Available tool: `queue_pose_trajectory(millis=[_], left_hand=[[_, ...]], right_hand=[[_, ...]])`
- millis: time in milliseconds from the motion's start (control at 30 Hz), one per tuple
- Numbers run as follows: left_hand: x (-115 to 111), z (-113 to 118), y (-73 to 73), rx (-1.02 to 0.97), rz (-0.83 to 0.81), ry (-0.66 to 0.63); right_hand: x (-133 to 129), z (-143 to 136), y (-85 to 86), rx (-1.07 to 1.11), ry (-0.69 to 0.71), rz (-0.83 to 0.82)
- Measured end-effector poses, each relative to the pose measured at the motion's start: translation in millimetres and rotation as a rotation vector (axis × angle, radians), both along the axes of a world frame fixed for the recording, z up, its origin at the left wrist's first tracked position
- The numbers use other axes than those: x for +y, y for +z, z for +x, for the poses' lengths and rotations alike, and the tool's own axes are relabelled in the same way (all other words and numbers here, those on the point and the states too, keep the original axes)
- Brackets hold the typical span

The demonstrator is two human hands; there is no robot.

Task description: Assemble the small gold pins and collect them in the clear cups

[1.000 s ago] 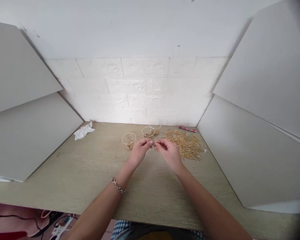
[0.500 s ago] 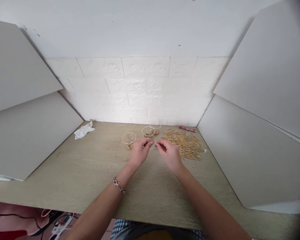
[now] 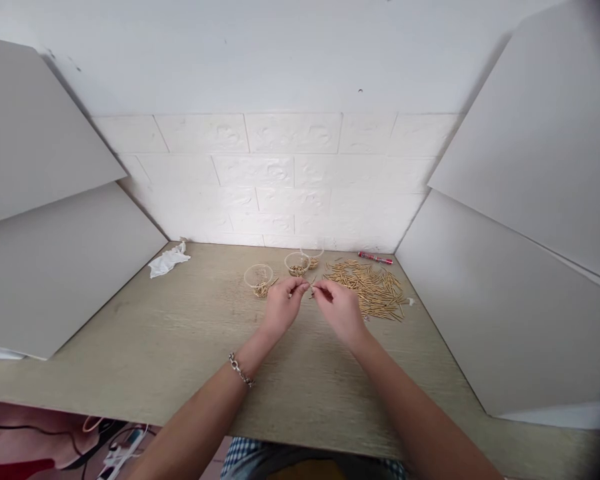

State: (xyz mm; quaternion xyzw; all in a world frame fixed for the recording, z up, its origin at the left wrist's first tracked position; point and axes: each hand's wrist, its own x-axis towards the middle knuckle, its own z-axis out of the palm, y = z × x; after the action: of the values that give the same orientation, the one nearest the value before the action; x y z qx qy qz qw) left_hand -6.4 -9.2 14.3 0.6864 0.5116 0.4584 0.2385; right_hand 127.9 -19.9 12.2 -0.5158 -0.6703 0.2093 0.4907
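Note:
My left hand (image 3: 283, 305) and my right hand (image 3: 339, 308) meet near the middle of the table, fingertips almost touching. Both are closed in a pinch, with something tiny between them that is too small to make out. Right beside my right hand spreads a pile of thin gold-coloured sticks (image 3: 380, 290). Beyond and to the left of my left hand stands a clear round cup (image 3: 259, 275) with small gold pieces in it. Two more clear cups, one (image 3: 297, 263) in front of the other (image 3: 312, 253), hold similar pieces behind my hands.
A red patterned tube (image 3: 375, 258) lies behind the pile. Crumpled white tissue (image 3: 169, 260) rests at the table's back left. Grey panels flank the wooden table (image 3: 180, 360), and a white brick-pattern wall closes the back. Cables and a power strip show below at the left.
My left hand has shifted slightly to the right, showing more of the gold pieces by the left cup. Both hands keep their pinch.

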Motion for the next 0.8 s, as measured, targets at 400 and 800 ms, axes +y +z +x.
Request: queue_pose_trajectory(millis=[400,800], left_hand=[[5,-1,-1.7,-0.227,-0.152,-0.155],[5,3,-3.2,-0.412,-0.266,-0.148]], right_hand=[[1,1,-1.6,0.015,0.041,0.015],[3,7,-0.9,-0.091,0.056,0.091]])
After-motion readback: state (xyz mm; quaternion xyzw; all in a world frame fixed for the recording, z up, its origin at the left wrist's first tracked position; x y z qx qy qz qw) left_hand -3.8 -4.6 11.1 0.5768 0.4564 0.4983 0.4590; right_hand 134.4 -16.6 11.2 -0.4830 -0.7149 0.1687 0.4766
